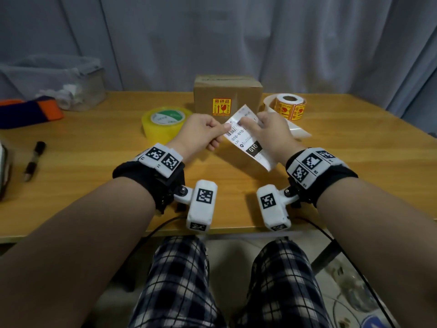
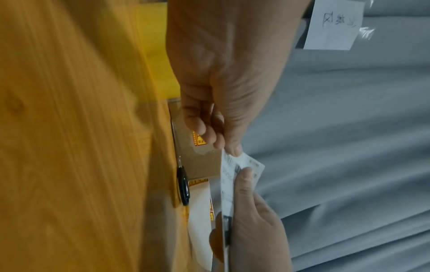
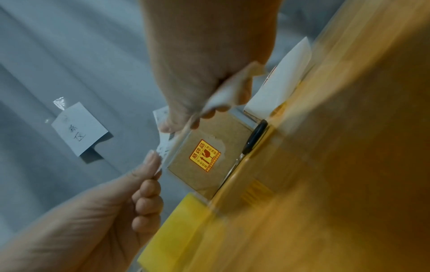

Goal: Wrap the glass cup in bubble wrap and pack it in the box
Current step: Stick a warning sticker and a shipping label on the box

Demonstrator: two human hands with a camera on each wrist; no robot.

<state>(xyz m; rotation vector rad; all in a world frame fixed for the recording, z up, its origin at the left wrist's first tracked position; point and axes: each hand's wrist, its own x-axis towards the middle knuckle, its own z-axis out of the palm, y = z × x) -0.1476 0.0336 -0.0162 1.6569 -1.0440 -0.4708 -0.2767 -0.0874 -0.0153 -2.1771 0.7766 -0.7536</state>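
Note:
The brown cardboard box (image 1: 228,91) stands closed at the back middle of the table, with a yellow fragile sticker (image 1: 221,105) on its front. In front of it both hands hold a white shipping label (image 1: 248,143) with a barcode, above the table. My left hand (image 1: 224,129) pinches the label's left edge between thumb and fingers. At the upper right part, my right hand (image 1: 247,121) pinches the same label. The right wrist view shows the box (image 3: 209,165) just behind the label (image 3: 164,147). No glass cup or bubble wrap is in view.
A yellow tape roll (image 1: 165,120) lies left of the box, and a roll of fragile stickers (image 1: 289,106) with a loose white backing strip (image 1: 299,131) lies to its right. A pen (image 1: 34,160) and a clear plastic tub (image 1: 78,84) are at the left. Scissors (image 2: 184,185) lie by the box.

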